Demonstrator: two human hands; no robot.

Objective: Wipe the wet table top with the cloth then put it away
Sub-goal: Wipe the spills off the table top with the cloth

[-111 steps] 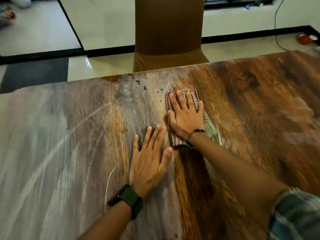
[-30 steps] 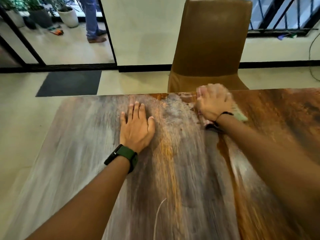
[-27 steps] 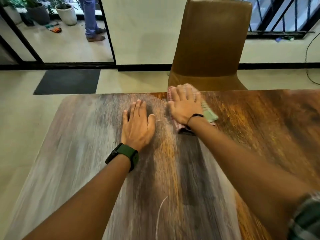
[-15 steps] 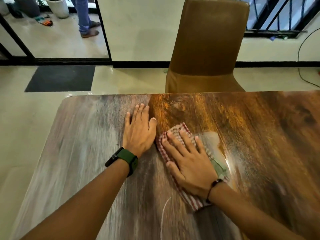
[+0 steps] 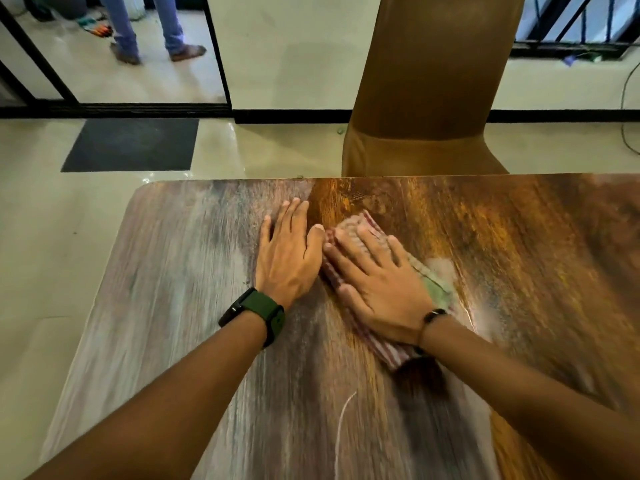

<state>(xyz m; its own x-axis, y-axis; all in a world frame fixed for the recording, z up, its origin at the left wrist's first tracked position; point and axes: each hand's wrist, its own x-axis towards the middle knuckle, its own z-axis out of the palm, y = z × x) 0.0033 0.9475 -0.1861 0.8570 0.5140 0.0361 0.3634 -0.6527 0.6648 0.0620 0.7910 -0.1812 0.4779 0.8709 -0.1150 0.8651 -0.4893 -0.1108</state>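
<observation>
Wiping step in hand. The right hand (image 5: 377, 285) lies flat, fingers spread, pressed palm-down on the cloth (image 5: 372, 336); it grips nothing but pins the fabric to the surface, and its blurred outline suggests a stroke under way. The left hand (image 5: 289, 252) is likewise open and flat, empty, resting on the table (image 5: 180, 306) just left of the cloth, its thumb touching or nearly touching the fabric's edge, apparently as a brace. A watch (image 5: 254, 313) sits on the left wrist, a thin band (image 5: 434, 315) on the right. The cloth, striped red and white with a pale green patch at its right, sits near the table's far edge, left of centre. A pale smear (image 5: 441, 266), probably moisture, shows just right of it, so the wiping is judged unfinished and the putting-away not begun. The next move calls for sustained downward pressure while the cloth is swept rightward over the glossy area. Beyond the far edge stands a chair (image 5: 429, 91); farther left, a mat (image 5: 131, 143) on the floor and a person's legs (image 5: 149, 26).
</observation>
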